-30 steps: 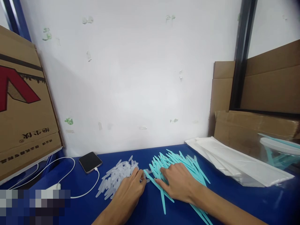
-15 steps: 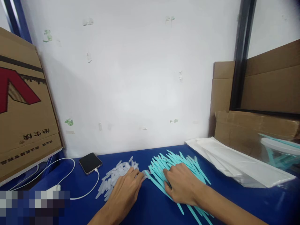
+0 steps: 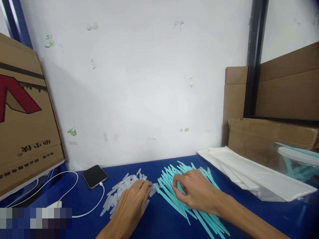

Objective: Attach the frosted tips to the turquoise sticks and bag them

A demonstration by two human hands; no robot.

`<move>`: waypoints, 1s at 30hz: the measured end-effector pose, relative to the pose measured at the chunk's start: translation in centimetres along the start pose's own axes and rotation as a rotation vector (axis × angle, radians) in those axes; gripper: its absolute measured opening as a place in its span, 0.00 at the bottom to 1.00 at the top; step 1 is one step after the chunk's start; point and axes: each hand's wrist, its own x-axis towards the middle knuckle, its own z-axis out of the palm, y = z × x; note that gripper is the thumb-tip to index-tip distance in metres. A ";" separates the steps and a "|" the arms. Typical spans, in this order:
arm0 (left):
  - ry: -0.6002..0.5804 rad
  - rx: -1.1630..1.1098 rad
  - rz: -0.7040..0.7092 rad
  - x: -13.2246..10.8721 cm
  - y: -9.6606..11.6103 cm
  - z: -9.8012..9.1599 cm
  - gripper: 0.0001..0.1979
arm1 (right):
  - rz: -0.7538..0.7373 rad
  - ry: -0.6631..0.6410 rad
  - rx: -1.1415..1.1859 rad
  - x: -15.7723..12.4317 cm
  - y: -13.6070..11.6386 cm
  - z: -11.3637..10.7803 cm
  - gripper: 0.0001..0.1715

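My left hand lies over the right side of a pile of translucent plastic caps. Its fingers are bent and pressed together; the thumb is hidden, and whatever they grip does not show clearly. Just beyond those fingertips is a small clear piece by the tip of a teal stick. My right hand is above a heap of slim teal plastic sticks with tapered ends. Thumb and index finger curl toward each other in a pinch there. Anything between them cannot be made out against the sticks.
A phone with a white charging cable lies at the back left of the blue table. White plastic bags are at the right, beside a clear tub holding teal pieces. Cardboard boxes flank both sides; a white wall stands behind.
My right hand has lifted and turned slightly, its thumb and index finger now nearer each other. My left hand has barely shifted. Some sticks under the right hand lie differently. The view has moved slightly.
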 end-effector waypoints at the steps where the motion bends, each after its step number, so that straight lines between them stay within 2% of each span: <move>1: 0.015 0.005 0.001 0.0 0.0 -0.1 0.13 | -0.010 0.028 0.054 0.0 0.1 -0.3 0.11; 4: 0.045 0.005 -0.005 0.0 0.0 -0.5 0.13 | -0.044 0.080 0.123 0.0 0.5 -0.5 0.10; 8: 0.062 0.010 -0.005 0.0 0.2 -0.8 0.12 | -0.082 0.085 0.099 -0.1 0.8 0.3 0.10; 13: 0.129 0.033 0.015 -0.1 -0.2 -0.3 0.12 | -0.136 0.134 0.083 0.1 0.9 0.4 0.13; 21: 0.230 0.075 -0.032 0.0 -0.3 -0.2 0.15 | -0.119 0.112 -0.036 0.5 2.3 0.7 0.18; 26: 0.228 0.007 -0.040 0.0 0.1 -0.5 0.15 | -0.131 0.099 -0.139 0.5 2.7 1.2 0.20; 30: 0.192 -0.109 0.020 -0.2 0.5 -0.5 0.16 | -0.165 0.087 -0.145 0.4 2.2 1.5 0.21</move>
